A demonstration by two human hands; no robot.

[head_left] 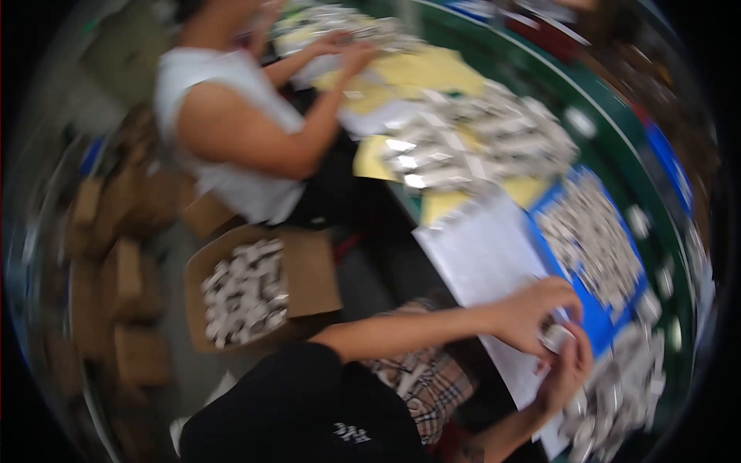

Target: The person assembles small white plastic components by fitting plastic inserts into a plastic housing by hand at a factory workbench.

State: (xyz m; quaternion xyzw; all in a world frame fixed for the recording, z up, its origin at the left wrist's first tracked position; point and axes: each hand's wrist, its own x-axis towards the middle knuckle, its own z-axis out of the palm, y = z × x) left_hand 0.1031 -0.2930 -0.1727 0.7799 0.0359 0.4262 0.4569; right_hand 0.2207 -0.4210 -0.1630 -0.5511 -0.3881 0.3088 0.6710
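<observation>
In the head view, which is blurred, the person's left hand (pixel 538 312) and right hand (pixel 570 364) meet over the near edge of a flat white paper-like sheet (pixel 482 255), with a small, white, blocky piece (pixel 554 337) between them. The right fingers pinch this piece from below; the left fingers curl close around its upper side, narrow rather than wide, though I cannot tell whether they grip it or only touch it. Just beyond the hands, a shallow blue plastic tray (pixel 590 316) full of small beige pieces (pixel 590 235) rests on the green surface (pixel 617 170), and a heap of glossy grey-white wrapped pieces (pixel 617 393) lies to the right of the right hand. To the left stands an open brown cardboard box (pixel 312 278) filled with small white pieces (pixel 245 293); farther up, a co-worker in a white sleeveless top (pixel 231 116) works beside a pile of pale packets (pixel 502 139) on yellow sheets (pixel 448 69). For good handling, I would let one hand steady the piece while the other does the fine work, pinch lightly with the fingertips, and hold it low over the sheet so that a slip lands softly, clear of the tray.
</observation>
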